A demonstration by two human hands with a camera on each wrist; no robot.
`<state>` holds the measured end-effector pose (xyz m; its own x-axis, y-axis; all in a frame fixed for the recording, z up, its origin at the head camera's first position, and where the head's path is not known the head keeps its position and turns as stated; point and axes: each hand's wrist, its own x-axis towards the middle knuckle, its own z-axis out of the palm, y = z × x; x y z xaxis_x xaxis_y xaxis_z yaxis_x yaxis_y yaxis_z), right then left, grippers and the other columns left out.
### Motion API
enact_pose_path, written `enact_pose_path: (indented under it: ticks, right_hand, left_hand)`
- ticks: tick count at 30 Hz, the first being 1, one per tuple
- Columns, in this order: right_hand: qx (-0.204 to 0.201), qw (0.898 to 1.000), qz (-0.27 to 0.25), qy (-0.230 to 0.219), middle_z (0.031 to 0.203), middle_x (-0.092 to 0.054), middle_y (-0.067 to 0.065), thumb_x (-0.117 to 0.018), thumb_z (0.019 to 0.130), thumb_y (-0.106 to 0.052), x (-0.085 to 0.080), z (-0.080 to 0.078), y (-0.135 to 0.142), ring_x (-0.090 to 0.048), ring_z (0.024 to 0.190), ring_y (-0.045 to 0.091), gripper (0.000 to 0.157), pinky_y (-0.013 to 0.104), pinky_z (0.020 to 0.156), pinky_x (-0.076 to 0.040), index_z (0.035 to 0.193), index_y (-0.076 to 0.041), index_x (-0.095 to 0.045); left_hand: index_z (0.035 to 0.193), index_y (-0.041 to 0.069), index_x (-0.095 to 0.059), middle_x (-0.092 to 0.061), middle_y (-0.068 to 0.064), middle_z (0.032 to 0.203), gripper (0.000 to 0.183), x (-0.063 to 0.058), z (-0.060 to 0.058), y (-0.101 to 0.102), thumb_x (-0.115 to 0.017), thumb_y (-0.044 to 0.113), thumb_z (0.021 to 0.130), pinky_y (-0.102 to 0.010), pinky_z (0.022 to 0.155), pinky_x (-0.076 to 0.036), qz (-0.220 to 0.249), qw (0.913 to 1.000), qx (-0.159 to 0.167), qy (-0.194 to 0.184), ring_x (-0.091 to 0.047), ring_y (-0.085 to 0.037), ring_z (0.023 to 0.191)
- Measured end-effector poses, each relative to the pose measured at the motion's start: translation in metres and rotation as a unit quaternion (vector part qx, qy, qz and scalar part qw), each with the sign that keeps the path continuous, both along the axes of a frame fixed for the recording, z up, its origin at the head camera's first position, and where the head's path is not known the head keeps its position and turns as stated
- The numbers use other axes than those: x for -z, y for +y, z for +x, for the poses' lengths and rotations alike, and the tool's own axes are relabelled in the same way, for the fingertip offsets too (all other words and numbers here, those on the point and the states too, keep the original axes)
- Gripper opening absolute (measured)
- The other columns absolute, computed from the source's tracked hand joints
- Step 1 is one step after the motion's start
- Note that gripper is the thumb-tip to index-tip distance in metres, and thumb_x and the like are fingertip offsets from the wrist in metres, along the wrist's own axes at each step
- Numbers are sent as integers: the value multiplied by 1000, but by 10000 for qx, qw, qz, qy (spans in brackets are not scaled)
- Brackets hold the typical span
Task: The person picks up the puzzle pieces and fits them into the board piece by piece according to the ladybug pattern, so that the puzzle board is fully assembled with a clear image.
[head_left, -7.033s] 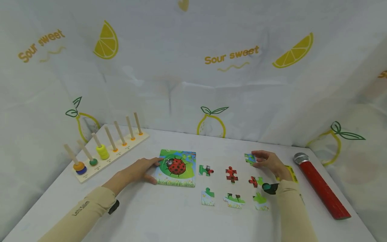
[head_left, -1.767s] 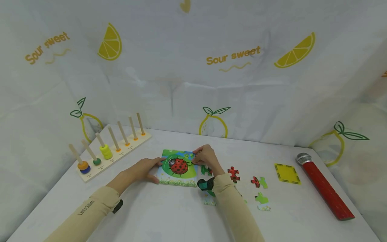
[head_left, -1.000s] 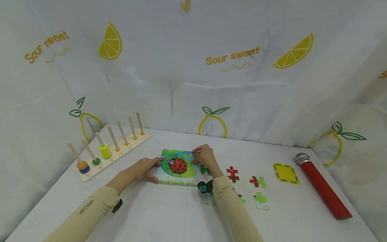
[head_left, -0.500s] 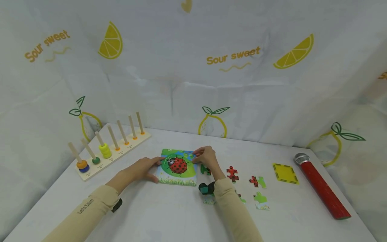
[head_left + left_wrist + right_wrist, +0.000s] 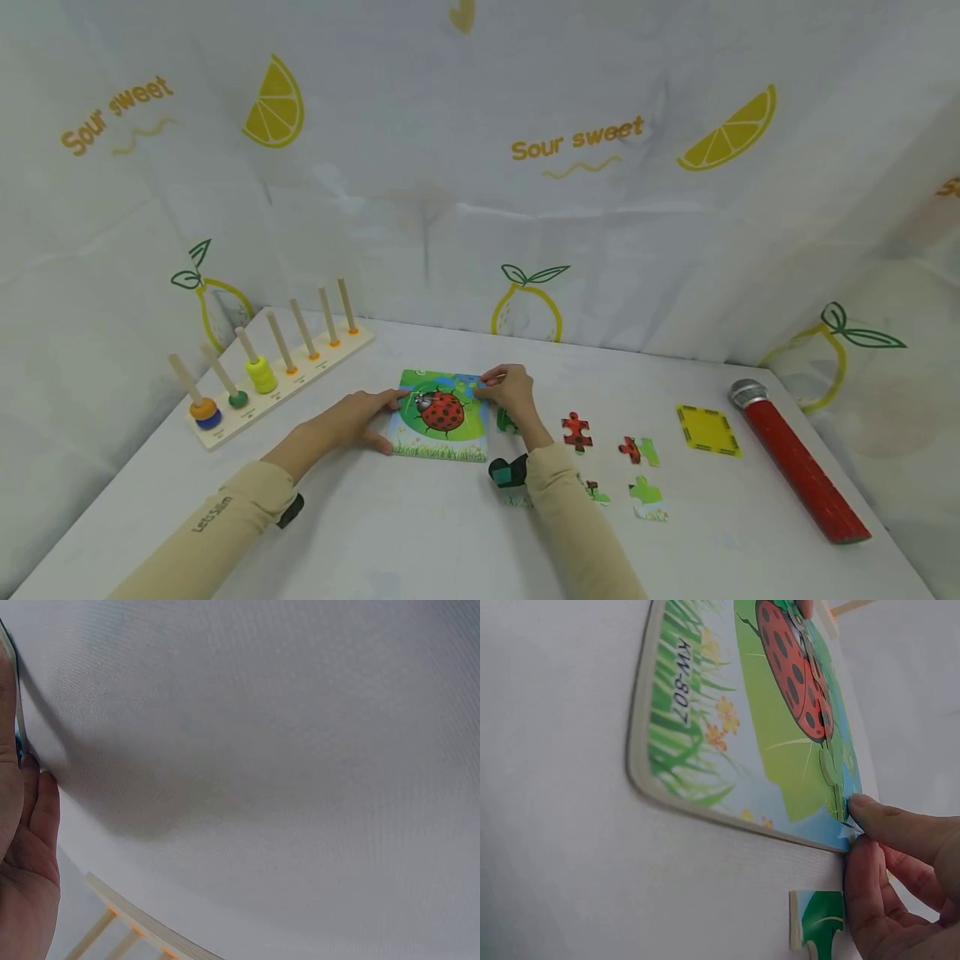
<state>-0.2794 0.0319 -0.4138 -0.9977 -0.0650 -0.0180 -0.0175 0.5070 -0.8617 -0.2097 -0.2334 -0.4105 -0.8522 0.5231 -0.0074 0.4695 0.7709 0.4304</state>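
Note:
A square ladybug puzzle board lies flat at mid-table. My left hand holds its left side, index finger over the edge and thumb by the near corner; in the left wrist view that hand shows only at the left border. At the board's far right corner, my right hand pinches a blue-and-green puzzle piece between thumb and fingers, the piece lying over the printed picture. Just right of the board, a green piece is partly covered by the right hand.
Several loose pieces spread to the right, among them a red one and a green corner one. Beyond them lie a yellow square frame and a red toy microphone. A wooden peg counter stands at the left.
Over seven seconds my right hand has carried the piece from the far right of the table to the board's corner. In the last second it has shifted only slightly; the left hand stays.

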Motion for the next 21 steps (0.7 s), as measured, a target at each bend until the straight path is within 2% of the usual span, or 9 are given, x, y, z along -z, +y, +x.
enact_pose_path:
  ticks: [5, 11, 16, 21]
  right_hand:
    - [184, 9998, -96, 3, 75, -68, 13, -81, 72, 0, 2, 0, -2, -58, 61, 12, 21, 31, 65, -53, 89, 6, -71]
    - [10, 9996, -283, -92, 77, -68, 12, -80, 73, 0, 4, -1, 2, -58, 64, 13, 22, 27, 64, -51, 91, 7, -70]
    - [-259, 9964, -750, -287, 92, -70, 17, -77, 73, 6, 7, -1, 8, -64, 80, 21, 29, 27, 68, -53, 101, 7, -69]
    - [-457, 9935, -959, -411, 102, -70, 20, -75, 73, 9, 5, 0, 10, -67, 95, 30, 35, 34, 78, -55, 108, 6, -69]
  left_hand:
    - [140, -1, -42, -64, -11, 121, 84, 0, 0, 0, -79, 35, 73, -49, 100, -42, -27, 10000, -3, 12, -56, -36, 115]
    - [140, -2, -42, -64, -12, 121, 85, 2, -1, 0, -79, 35, 72, -49, 100, -42, 5, 10000, 45, 58, -56, -37, 115]
    - [140, -2, -42, -64, -13, 121, 84, 4, 0, 0, -79, 34, 73, -49, 100, -42, 33, 9999, 72, 88, -55, -37, 116]
    - [140, -1, -42, -63, -13, 121, 84, 3, -1, 0, -79, 34, 73, -49, 100, -41, 50, 10000, 46, 35, -55, -37, 116]
